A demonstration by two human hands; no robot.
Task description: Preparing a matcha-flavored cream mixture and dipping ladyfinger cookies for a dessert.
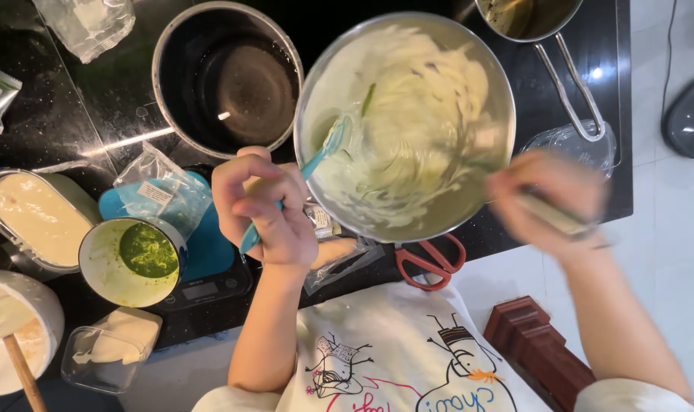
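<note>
Our left hand grips the teal spatula, its blade slanting up-right into the cream-smeared steel bowl, while our blurred right hand clasps the bowl's right rim.

Steel mixing bowl smeared with pale cream, tilted over the counter; blue spatula dips into it at 9 o'clock, handle slanting down-left.

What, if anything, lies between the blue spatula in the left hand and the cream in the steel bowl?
Nothing visible. The left hand grips the spatula, whose tip already sits inside the bowl against the cream. The right hand is blurred at the bowl's opposite rim, clear of the spatula.
</note>
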